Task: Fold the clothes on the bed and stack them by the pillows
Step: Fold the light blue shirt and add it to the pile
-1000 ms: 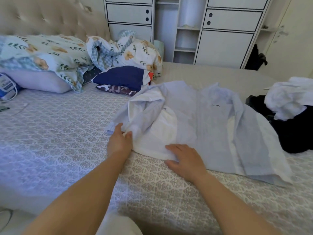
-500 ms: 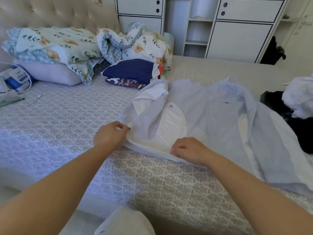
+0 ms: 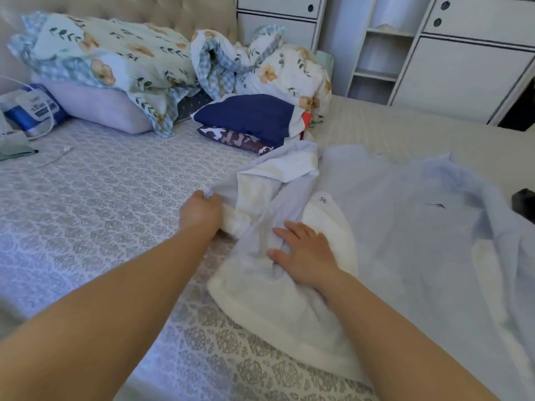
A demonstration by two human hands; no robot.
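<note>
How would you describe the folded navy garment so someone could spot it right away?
Find the floral pillows at the headboard. In front of the right one sits a small stack; the folded navy garment tops it, plain dark blue, over a camouflage-print piece, unlike the pale blue jacket nearby.

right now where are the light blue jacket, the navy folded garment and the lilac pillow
light blue jacket point(image 3: 405, 227): head view, on its chest panel
navy folded garment point(image 3: 249, 117): head view, top face
lilac pillow point(image 3: 95, 107): head view, front side
</note>
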